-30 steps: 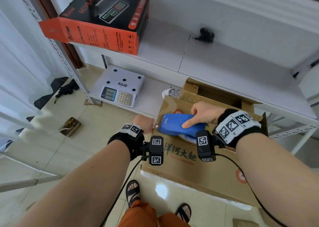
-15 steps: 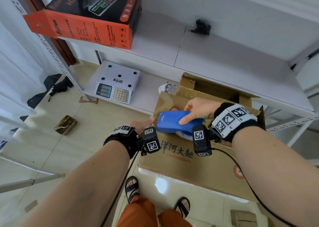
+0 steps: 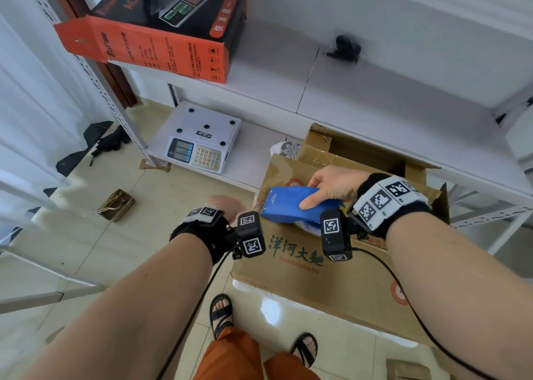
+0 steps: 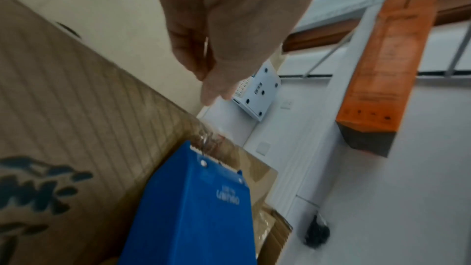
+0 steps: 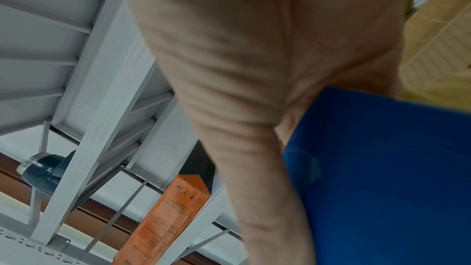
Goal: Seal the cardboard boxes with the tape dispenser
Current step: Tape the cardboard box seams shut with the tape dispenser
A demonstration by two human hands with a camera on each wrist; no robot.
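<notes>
We see our left hand [image 3: 227, 205] come off the box's end, fingers relaxed, holding nothing. Our right hand [image 3: 331, 184] still grasps the tape dispenser [image 3: 291, 206] atop the cardboard box [image 3: 331, 287]: this strip looks finished.

white metal shelving [image 3: 375, 85] stands on a glossy beige tiled floor [image 3: 95, 235], brightly lit.
</notes>
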